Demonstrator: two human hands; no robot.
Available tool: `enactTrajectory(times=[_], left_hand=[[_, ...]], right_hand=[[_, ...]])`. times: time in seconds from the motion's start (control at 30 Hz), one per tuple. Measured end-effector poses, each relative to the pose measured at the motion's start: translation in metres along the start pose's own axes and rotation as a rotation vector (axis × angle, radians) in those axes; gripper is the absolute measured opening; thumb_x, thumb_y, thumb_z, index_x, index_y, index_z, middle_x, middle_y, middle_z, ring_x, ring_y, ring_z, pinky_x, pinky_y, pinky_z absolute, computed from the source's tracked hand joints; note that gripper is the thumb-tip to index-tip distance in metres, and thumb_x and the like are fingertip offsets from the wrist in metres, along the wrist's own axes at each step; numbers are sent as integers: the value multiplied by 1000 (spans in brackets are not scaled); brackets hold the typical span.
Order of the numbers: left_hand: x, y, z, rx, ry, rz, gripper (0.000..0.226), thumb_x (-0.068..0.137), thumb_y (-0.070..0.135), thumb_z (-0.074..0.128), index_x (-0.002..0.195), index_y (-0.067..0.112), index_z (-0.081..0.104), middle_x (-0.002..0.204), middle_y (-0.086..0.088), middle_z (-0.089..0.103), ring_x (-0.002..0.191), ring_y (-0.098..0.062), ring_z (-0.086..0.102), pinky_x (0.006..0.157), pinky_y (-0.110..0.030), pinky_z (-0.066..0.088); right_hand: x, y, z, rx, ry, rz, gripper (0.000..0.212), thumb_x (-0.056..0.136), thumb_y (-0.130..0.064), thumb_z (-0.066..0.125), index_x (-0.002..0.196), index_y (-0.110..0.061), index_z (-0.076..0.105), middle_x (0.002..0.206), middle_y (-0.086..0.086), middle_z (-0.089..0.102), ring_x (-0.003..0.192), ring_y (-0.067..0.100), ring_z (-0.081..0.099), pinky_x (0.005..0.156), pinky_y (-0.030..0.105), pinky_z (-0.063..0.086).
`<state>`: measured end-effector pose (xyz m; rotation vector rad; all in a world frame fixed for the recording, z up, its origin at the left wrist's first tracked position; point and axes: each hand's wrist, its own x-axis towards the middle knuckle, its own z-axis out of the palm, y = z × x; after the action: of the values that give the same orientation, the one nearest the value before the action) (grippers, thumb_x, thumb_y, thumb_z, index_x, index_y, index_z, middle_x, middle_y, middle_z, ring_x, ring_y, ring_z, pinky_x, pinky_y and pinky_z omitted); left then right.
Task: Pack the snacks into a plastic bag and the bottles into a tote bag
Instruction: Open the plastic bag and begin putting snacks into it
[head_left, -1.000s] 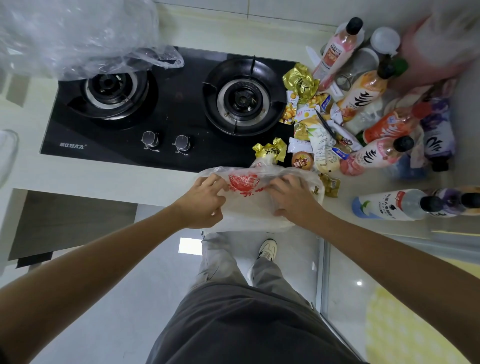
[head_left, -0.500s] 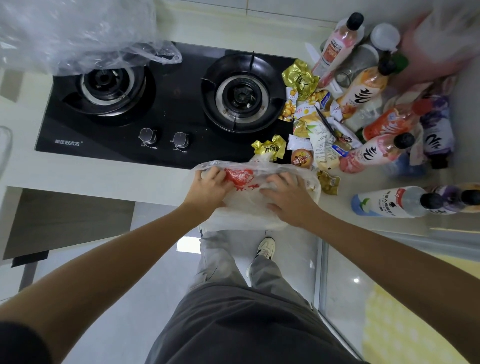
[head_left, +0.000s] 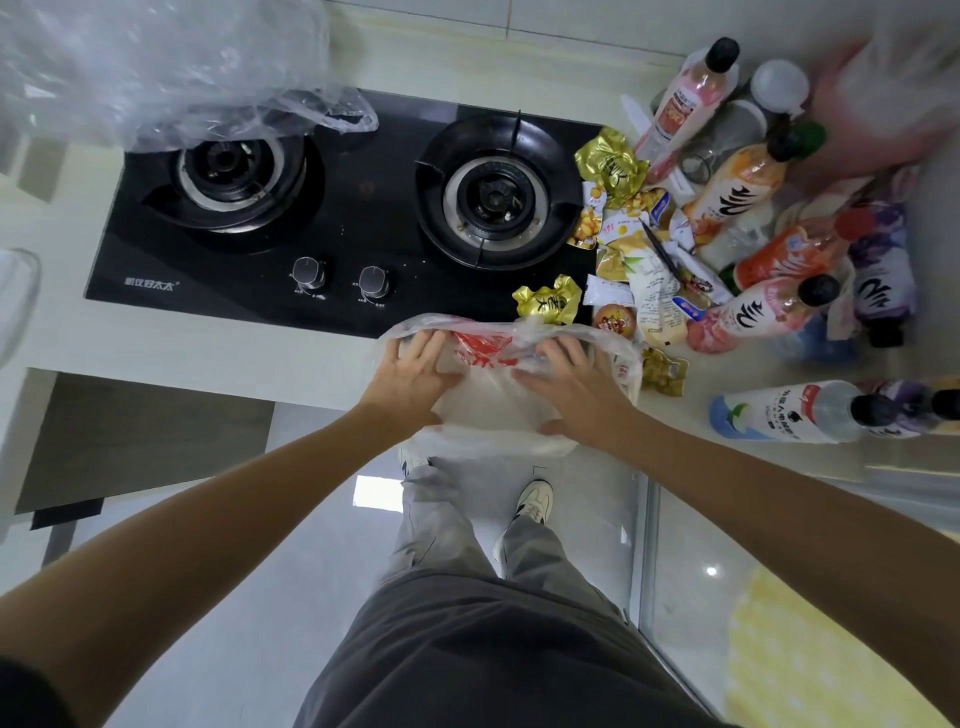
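Plastic bag (head_left: 498, 400) at frame centre, counter edge; left hand (head_left: 410, 374) and right hand (head_left: 571, 389) spread flat on it, gripping nothing. Snacks (head_left: 618, 234) lie upper right, nearer right hand.

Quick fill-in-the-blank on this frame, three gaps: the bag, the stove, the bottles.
1. Both hands, left hand and right hand, rest on a plastic bag printed in ____.
2. The black stove has ____ knobs.
3. The white-labelled bottle nearest the counter's front edge is lying on its ____.

Missing words: red; two; side
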<state>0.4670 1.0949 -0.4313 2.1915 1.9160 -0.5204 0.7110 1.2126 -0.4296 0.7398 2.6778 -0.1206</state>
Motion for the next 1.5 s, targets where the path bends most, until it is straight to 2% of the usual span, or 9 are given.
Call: enactTrajectory(times=[0.23,0.33,0.47,0.6,0.8,0.97,1.17,1.33,1.5], left_hand=[[-11,-15,-4,-129,-51,42,49,80,71,64,114,37,75,162,-9,22,150,-31,14,119,-55,21],[-13,-16,-4,-233,-39,60,54,92,72,45,103,32,79,160,-5,29,150,-28,13,121,-56,17],[-5,-11,-2,-219,44,61,54,99,61,40,94,26,82,152,-7,43,146,-31,27,119,-57,23],[-2,-8,-6,-172,24,46,45,94,58,57,120,26,75,152,-6,40,146,-31,27,121,-54,21],[4,-4,-5,-124,-19,-50,101,65,62,85,144,27,32,144,-4,36,137,-26,34,117,-48,34],[6,-1,-9,-33,-71,-80,134,60,71,83,160,28,4,148,-9,27,138,-28,31,113,-48,36],[3,-11,-13,-52,45,-52,112,62,76,77,153,28,33,147,-5,34,136,-28,32,110,-48,35],[-3,-16,-27,-56,217,39,74,80,66,67,141,26,53,140,-1,48,128,-27,43,99,-46,39],[-3,-17,-31,-35,226,35,86,75,64,74,148,30,44,149,-9,39,134,-31,38,106,-54,34]], right_hand=[[0,9,-4,136,11,-82,32,76,-60,78,89,-31,80,144,1,42,139,31,32,101,58,40],[0,7,-6,97,33,-61,42,92,-60,60,75,-26,78,134,-2,49,128,26,40,100,56,40],[5,3,-2,-29,109,-36,42,95,-53,57,83,-20,80,118,0,58,111,28,51,103,58,37],[8,-3,-1,-87,68,-34,49,75,-39,84,114,-19,64,121,6,56,110,32,52,104,60,39],[11,-8,-11,-51,-24,85,111,51,-65,91,139,-16,43,132,8,48,118,31,48,93,50,47],[10,-5,-13,-36,-116,107,130,49,-66,87,156,-24,26,147,10,38,127,32,45,96,49,47],[7,-4,-15,6,10,67,108,64,-79,72,150,-22,37,144,6,45,126,30,46,103,47,43],[4,-5,-20,-43,382,-95,39,90,-34,69,122,-16,59,121,6,59,110,28,54,95,42,43],[10,-2,-14,-34,97,-50,107,69,-68,78,155,-23,35,157,12,37,144,33,34,119,52,26]])
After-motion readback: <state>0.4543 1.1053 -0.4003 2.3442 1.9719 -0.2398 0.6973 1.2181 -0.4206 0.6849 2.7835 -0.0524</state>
